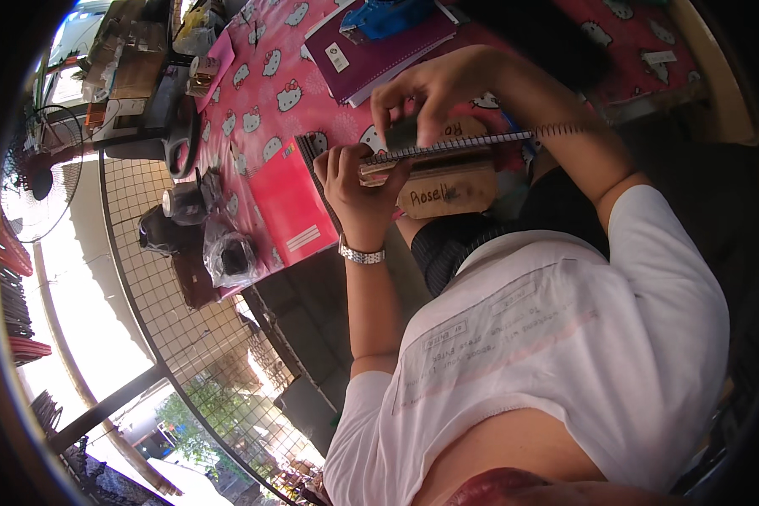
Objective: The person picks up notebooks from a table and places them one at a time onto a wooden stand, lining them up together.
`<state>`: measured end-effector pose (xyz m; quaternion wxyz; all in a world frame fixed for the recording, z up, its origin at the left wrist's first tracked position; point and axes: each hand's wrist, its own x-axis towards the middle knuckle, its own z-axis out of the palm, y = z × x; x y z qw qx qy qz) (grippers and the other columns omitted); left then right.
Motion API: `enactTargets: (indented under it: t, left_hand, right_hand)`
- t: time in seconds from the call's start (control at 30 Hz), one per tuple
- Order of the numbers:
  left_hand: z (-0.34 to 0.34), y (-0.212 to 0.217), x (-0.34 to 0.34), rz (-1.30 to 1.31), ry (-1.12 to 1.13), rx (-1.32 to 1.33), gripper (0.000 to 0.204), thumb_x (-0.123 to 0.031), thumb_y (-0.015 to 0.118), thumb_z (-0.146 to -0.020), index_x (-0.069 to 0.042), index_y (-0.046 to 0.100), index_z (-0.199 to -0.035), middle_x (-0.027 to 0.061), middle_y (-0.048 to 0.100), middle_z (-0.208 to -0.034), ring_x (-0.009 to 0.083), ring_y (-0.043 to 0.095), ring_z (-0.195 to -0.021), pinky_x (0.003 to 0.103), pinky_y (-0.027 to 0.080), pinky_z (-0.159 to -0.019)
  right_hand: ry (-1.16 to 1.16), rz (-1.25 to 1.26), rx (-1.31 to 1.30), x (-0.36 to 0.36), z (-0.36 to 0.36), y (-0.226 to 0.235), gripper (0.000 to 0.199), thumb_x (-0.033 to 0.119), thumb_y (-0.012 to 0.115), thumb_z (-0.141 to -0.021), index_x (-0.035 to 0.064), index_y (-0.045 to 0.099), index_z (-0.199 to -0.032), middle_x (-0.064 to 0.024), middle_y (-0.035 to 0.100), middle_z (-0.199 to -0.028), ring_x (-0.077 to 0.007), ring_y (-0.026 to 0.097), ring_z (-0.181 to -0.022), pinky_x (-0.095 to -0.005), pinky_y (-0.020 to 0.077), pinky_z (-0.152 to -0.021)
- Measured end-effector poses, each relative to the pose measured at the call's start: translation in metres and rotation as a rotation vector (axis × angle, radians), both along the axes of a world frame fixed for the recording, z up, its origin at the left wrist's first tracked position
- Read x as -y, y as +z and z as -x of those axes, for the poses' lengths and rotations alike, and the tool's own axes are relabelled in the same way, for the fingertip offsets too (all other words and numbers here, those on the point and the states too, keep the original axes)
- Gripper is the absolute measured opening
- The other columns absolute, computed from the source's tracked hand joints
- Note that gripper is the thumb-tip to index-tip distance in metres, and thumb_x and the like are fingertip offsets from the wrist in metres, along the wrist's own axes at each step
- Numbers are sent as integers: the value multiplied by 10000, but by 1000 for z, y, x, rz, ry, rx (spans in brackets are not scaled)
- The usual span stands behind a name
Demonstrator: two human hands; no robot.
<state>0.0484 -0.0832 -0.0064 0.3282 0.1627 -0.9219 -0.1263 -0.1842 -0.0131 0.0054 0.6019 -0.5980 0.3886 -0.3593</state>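
Observation:
A spiral-bound notebook (pixel 460 150) is held nearly edge-on, its wire coil (pixel 557 130) running out loose past the right end. My left hand (pixel 352 181), with a silver watch at the wrist, is closed round the notebook's left end. Over the coil arches my right hand (pixel 438 88), thumb and fingers bent but apart. Its thumb tip comes down at the coil; a small dark patch shows between thumb and fingers. Below the notebook is a tan piece with handwriting (pixel 447 196), and part of another shows above the coil. Whether these belong to the notebook, I cannot tell.
A red notebook (pixel 291 202) lies left of my left hand on the pink printed tablecloth (pixel 253 118). Farther back are a purple notebook (pixel 371 51) and a blue object (pixel 388 17). Plastic-wrapped items (pixel 228 253) sit at the left table edge, near a wire-mesh screen (pixel 177 295).

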Motion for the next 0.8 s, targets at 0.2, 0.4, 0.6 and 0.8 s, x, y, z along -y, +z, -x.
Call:
enactTargets:
  t: [0.2,0.4,0.6,0.8]
  left_hand:
    - [-3,4,2,-102,18,57,418,-177,847,-625,-52,588,-928,96,595,-894,328,535,-913,439,439,-809]
    - [-15,9,29,-57,-43,88,372,-36,785,-636,-72,598,-956,110,587,-1017,323,551,-998,429,446,-863]
    - [-26,5,51,-428,-91,146,326,70,726,-647,-29,630,-942,96,599,-984,229,623,-866,336,512,-729]
    - [-23,5,57,-392,-218,89,287,113,695,-682,-14,634,-932,78,615,-953,193,628,-850,303,518,-706]
  right_hand:
    - [66,77,128,4,4,-3,500,270,785,-637,86,655,-1084,-36,557,-1057,-196,527,-1041,-317,381,-913]
    - [72,37,-23,22,-2,-5,536,217,765,-633,55,646,-1130,-34,580,-1093,-157,533,-1034,-303,370,-965]
    - [101,40,320,31,-2,2,451,209,701,-774,19,599,-1170,-21,629,-1003,-119,571,-983,-290,439,-877]
    - [-24,146,202,28,-15,2,428,311,598,-897,35,583,-1223,-34,646,-1038,-130,572,-1024,-294,433,-919]
